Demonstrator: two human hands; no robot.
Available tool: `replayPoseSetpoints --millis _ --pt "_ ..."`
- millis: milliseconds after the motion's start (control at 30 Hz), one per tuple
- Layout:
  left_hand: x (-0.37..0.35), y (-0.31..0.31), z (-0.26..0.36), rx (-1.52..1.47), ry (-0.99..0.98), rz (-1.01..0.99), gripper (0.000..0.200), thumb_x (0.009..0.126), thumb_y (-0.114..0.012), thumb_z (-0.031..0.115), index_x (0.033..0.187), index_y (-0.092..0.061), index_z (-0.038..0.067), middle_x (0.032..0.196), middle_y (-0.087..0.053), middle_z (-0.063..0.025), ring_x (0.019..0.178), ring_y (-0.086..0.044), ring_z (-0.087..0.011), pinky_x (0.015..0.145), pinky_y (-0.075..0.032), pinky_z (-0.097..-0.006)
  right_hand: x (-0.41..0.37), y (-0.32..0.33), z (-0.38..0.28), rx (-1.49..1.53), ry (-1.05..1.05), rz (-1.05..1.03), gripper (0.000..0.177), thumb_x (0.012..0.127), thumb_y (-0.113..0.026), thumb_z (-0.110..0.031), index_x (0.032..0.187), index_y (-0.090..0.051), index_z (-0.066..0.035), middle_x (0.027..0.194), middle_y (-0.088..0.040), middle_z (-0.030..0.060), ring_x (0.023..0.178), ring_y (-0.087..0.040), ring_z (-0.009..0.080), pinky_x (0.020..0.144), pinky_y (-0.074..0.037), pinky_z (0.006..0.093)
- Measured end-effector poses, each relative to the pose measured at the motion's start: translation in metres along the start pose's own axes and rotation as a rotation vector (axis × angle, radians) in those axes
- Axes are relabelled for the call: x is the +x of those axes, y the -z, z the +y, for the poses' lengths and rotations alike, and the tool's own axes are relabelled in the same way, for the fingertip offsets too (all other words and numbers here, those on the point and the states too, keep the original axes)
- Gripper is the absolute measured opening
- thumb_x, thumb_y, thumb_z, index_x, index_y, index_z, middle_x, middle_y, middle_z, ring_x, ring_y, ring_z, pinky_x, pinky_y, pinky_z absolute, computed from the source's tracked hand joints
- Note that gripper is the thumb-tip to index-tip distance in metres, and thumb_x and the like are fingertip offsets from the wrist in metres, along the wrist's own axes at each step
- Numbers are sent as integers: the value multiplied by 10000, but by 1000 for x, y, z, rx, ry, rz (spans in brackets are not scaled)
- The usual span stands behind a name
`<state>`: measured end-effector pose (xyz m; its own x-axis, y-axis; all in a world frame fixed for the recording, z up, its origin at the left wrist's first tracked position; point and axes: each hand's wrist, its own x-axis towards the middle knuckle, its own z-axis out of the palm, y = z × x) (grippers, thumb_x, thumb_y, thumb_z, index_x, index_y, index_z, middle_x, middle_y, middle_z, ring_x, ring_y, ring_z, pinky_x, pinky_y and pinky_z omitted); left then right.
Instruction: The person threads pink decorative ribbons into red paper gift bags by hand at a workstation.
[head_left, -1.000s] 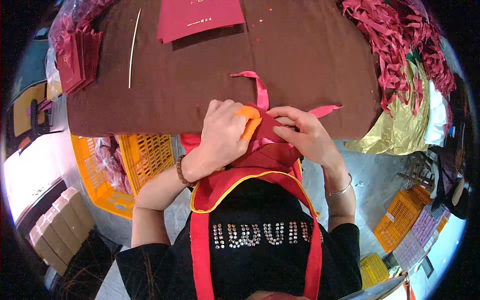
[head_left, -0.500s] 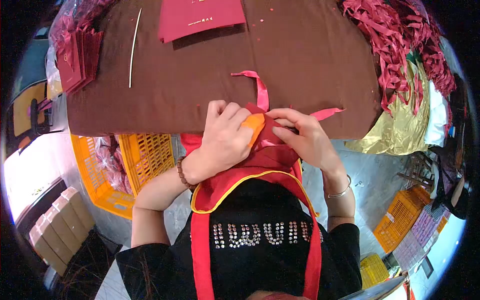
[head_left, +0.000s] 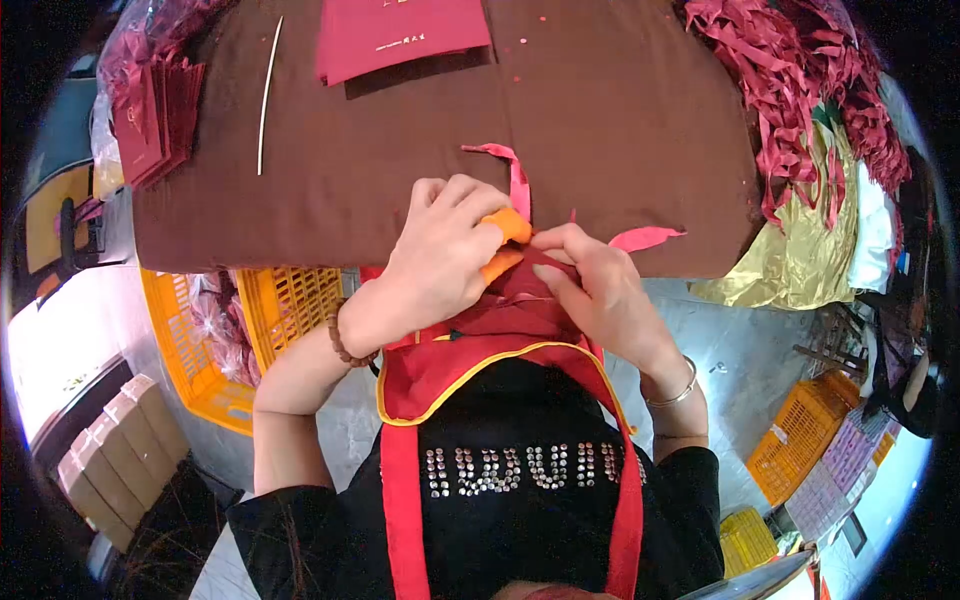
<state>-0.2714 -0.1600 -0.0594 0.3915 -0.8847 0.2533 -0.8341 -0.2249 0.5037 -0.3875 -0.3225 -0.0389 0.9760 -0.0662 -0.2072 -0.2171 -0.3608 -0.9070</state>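
My left hand (head_left: 440, 250), with orange covers on thumb and forefinger, is closed in a pinch at the top of a dark red paper bag (head_left: 530, 300) held close to my apron. My right hand (head_left: 605, 285) pinches the bag's upper edge from the other side, its fingertips almost meeting the left ones. A pink-red ribbon (head_left: 519, 185) runs up from behind the fingers onto the brown cloth, and another ribbon end (head_left: 645, 238) sticks out past my right hand. Where the ribbon joins the bag is hidden by my fingers.
Flat red bags (head_left: 405, 40) lie stacked on the brown-covered table (head_left: 620, 110), with more (head_left: 155, 125) at left. Nearby is a thin white stick (head_left: 268, 95). Loose ribbons (head_left: 780, 90) heap at right above gold wrapping (head_left: 800, 255). Orange crates (head_left: 205, 405) stand below.
My left hand has shifted slightly up and left, opening its orange-covered finger and thumb a little around the bag's edge. My right hand has dropped slightly; the ribbon ends have moved a little.
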Motion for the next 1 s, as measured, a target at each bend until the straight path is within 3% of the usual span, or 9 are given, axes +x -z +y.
replayPoseSetpoints --millis 67,167,333,400,533,733,800,967,1000 --pt "6 10 1 -163 52 -89 288 669 -736 154 930 -619 113 954 -591 -21 937 -528 -238 829 -348 -372 -1 -3 4 -143 61 33 185 840 -577 -29 1020 -549 2 917 -638 162 826 -640 289 683 -495 333" --pt "13 23 5 -270 107 -219 279 678 -733 146 927 -613 106 933 -596 -30 925 -531 -236 833 -340 -364 -2 -7 8 -237 96 57 182 827 -593 -31 1003 -561 -1 895 -635 149 820 -634 291 687 -499 342" --pt "10 20 -2 -232 99 -213 281 686 -732 149 932 -605 99 906 -603 -32 897 -536 -227 820 -335 -359 0 -6 4 -157 88 43 177 812 -600 -18 986 -576 1 890 -629 144 806 -624 296 678 -495 343" --pt "11 19 0 -168 49 -241 204 750 -666 147 942 -621 93 906 -593 -24 894 -510 -205 814 -313 -359 -1 -4 5 -151 88 21 180 809 -600 -14 987 -578 3 887 -627 144 795 -621 296 670 -492 344" --pt "11 20 3 -16 -42 -229 247 775 -639 151 1011 -610 83 877 -597 -33 890 -513 -214 828 -311 -371 -2 -3 6 -159 160 22 200 788 -609 12 986 -584 1 853 -622 140 755 -605 291 647 -482 350" --pt "19 38 -7 -286 51 -467 296 802 -607 161 1086 -599 77 975 -596 -100 987 -490 -270 953 -303 -382 -11 -8 -6 -201 289 70 194 778 -627 10 967 -588 -2 818 -613 130 696 -575 290 623 -475 367" --pt "30 48 -8 -594 329 -658 334 802 -576 110 1133 -577 69 1045 -588 -129 1046 -462 -279 950 -314 -368 -13 -11 -9 -199 293 71 186 779 -628 5 961 -588 0 806 -609 126 682 -568 289 614 -473 368" --pt "35 43 -6 -501 263 -675 467 747 -614 86 1206 -526 76 732 -648 -60 782 -584 -208 837 -381 -339 -15 -15 -16 -307 428 47 218 715 -613 41 930 -583 24 730 -575 115 655 -560 284 586 -470 358" --pt "39 46 -5 -500 267 -673 467 747 -614 86 1206 -526 76 732 -648 -60 782 -584 -208 837 -381 -339 -15 -16 -18 -305 430 45 218 715 -613 41 930 -583 24 730 -575 115 655 -560 284 586 -470 358"
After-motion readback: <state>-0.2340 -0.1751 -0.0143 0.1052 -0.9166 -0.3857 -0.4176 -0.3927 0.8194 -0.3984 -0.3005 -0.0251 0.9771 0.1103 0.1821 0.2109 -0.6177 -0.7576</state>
